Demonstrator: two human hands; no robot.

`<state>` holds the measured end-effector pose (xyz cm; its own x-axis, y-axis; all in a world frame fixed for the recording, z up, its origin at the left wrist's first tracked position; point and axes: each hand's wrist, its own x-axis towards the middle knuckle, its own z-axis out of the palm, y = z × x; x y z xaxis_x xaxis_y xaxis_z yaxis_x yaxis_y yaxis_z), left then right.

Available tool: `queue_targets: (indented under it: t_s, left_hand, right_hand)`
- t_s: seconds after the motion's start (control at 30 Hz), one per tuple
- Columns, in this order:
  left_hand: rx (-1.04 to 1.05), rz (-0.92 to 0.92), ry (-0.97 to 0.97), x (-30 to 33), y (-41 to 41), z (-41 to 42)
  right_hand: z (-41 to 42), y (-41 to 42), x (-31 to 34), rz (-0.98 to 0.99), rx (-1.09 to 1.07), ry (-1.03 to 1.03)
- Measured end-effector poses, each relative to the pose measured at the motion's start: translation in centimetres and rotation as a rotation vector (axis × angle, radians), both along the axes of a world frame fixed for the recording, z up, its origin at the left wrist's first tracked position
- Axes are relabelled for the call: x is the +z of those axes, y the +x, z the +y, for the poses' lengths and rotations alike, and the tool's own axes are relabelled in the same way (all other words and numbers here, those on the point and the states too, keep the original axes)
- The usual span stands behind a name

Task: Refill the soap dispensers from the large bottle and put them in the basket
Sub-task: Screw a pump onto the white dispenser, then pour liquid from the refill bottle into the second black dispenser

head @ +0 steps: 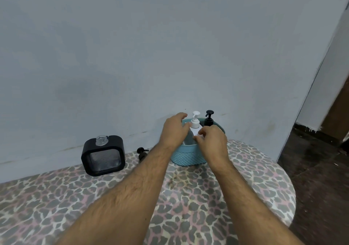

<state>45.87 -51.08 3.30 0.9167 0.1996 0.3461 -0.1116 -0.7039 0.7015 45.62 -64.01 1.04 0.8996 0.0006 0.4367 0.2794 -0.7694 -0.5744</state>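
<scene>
Both forearms reach over leopard-print tabletop (188, 197). Left hand (174, 131) and right hand (212, 139), fingers curled, hold white pump dispenser (195, 124) standing in teal woven plastic basket (188, 157), beside black pump dispenser (209, 119). Square black-framed clear bottle (103, 155) stands uncapped at left, loose black pump (142, 153) nearby.

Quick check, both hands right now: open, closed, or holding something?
Left hand: grips the white pump dispenser standing in the blue basket.
Right hand: fingers curled on the same dispenser's body.
</scene>
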Motion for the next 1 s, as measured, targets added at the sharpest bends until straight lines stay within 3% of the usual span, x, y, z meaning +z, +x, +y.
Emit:
queue_targets:
  t_s: [0.2, 0.43, 0.8, 1.0]
  left_hand:
    - [0.004, -0.067, -0.031, 0.2, -5.8, 2.9]
    - [0.084, -0.075, -0.111, -1.3, -14.9, 7.3]
    - [0.295, 0.082, -0.062, -5.7, -27.6, 14.2]
    - [0.336, 0.112, -0.102, -6.2, -29.6, 17.1]
  right_hand:
    - [-0.3, -2.3, 0.3, -0.171, 0.024, 0.061]
    - [2.4, -7.7, 0.4, -0.16, 0.176, 0.172]
    - [10.4, -17.6, -3.4, 0.124, 0.406, 0.031]
    - [13.9, -18.9, -4.6, 0.195, 0.454, -0.006]
